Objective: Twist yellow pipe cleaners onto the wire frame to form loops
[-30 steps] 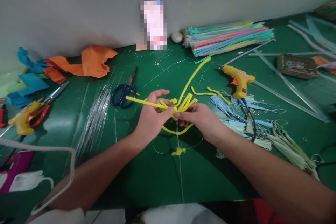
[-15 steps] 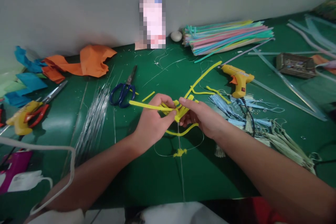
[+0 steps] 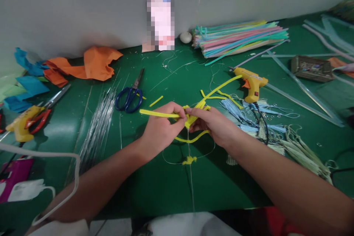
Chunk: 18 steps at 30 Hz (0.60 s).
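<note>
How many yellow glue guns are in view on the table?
2. One yellow glue gun lies beyond the right hand, near the blue tassels; the second yellow glue gun lies far left, beside the red-handled scissors. No others show.

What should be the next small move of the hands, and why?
Probably the right hand should fold the long yellow pipe-cleaner end inward: it sticks out toward the right-hand glue gun, while the left hand pinches the yellow pipe-cleaner bundle.
</note>
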Available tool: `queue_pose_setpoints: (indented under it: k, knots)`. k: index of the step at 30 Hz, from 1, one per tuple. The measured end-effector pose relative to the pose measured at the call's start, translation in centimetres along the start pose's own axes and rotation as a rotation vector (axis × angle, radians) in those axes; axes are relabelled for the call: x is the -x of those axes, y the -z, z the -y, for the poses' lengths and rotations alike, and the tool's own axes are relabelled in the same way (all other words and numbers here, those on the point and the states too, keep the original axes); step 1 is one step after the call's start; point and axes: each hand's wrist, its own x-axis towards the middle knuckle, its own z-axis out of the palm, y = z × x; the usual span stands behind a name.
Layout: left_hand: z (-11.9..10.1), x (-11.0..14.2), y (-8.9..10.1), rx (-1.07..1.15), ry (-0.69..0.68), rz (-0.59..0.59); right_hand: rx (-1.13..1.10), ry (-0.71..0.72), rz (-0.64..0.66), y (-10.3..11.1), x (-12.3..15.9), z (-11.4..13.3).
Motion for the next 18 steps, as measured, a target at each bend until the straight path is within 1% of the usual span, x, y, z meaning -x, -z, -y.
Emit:
queue_pose_setpoints:
  k: [12, 15, 18]
  knots:
    - [-0.08, -0.11, 0.24, 0.021, 0.02, 0.006, -0.089, -0.005, 0.071, 0.5, -0.27, -0.36]
    - [0.08, -0.31, 0.34, 0.067, 0.088, -0.012, -0.093, 0.005, 0.083, 0.48, -0.2, -0.35]
    - [0.38, -0.74, 0.4, 0.224, 0.202, -0.039, -0.052, 0.031, 0.068, 0.5, -0.08, -0.29]
